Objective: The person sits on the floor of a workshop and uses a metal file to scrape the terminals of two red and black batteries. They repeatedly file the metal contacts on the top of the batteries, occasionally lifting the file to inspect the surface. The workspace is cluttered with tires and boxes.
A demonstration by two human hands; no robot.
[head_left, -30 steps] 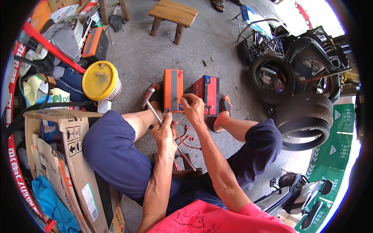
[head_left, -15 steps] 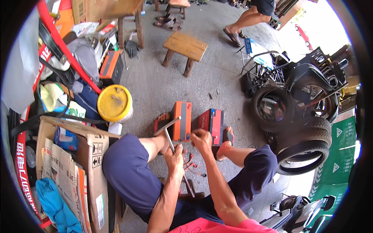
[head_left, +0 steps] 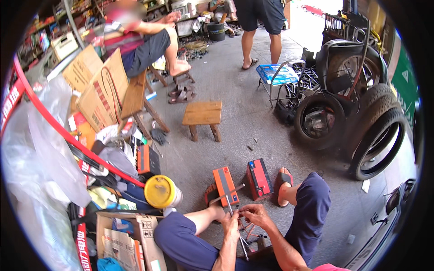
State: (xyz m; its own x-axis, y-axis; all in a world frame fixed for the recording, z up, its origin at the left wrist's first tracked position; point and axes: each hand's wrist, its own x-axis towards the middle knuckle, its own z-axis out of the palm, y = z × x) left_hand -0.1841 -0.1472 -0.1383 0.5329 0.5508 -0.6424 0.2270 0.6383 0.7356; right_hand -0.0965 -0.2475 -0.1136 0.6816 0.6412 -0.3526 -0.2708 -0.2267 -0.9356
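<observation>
My left hand (head_left: 231, 223) is closed around the shaft of a metal T-handle wrench (head_left: 244, 248), whose crossbar lies over the near part of an orange battery (head_left: 223, 179) with a dark stripe. Fingers of my right hand (head_left: 256, 214) are pinched together beside my left hand, close to the shaft; anything between them is too small to make out. Right of the orange battery stands a red and black battery (head_left: 259, 177). Red leads (head_left: 253, 234) lie on the floor under my hands, partly hidden by them.
A yellow-lidded bucket (head_left: 159, 190) and a cardboard box (head_left: 151, 237) with newspapers are at my left. Ahead stands a wooden stool (head_left: 202, 113). Tyres (head_left: 379, 143) and metal parts crowd the right. One person sits on a bench (head_left: 134, 98); another stands at the back.
The view has tilted up, so the far room shows more. My right hand has drawn back from the orange battery's near corner to beside my left hand. The walking person is now standing farther left.
</observation>
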